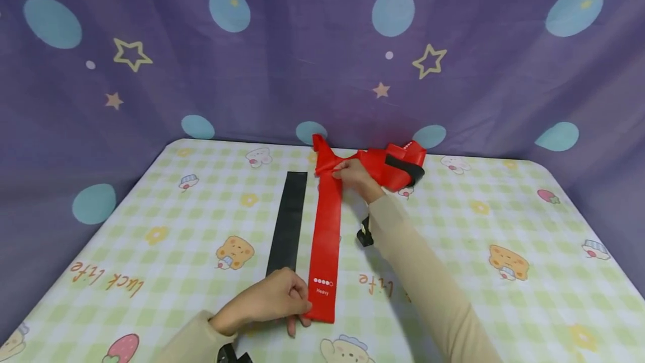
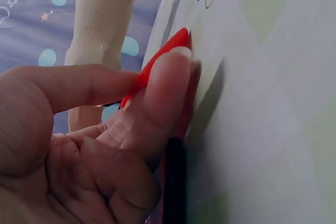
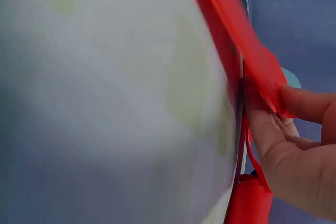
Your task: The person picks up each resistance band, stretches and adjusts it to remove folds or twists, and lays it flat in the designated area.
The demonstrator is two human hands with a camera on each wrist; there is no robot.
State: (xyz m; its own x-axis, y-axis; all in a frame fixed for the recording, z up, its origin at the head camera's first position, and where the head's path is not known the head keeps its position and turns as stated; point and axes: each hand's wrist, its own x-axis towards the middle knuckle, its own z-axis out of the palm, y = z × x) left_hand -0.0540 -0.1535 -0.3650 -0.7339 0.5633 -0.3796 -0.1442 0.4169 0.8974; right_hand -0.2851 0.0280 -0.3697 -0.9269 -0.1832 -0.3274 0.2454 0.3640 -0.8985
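Observation:
A flat red resistance band [image 1: 325, 234], printed "Heavy" near its close end, stretches away from me along the table. My left hand [image 1: 278, 297] pinches its near left corner between thumb and finger; the left wrist view shows the red edge [image 2: 167, 50] between them. Farther off, my right hand [image 1: 355, 177] pinches the band [image 3: 262, 72] at the far end of the straight stretch. Beyond that hand the rest of the red band lies bunched. Just left of the red strip lies a flat black band [image 1: 288, 223], its near end hidden behind my left hand.
A red bundle [image 1: 413, 156] with a black strip [image 1: 405, 168] around it lies at the table's back edge, right of my right hand. The patterned tablecloth [image 1: 176, 273] covers the table. A purple curtain [image 1: 322, 71] hangs behind it.

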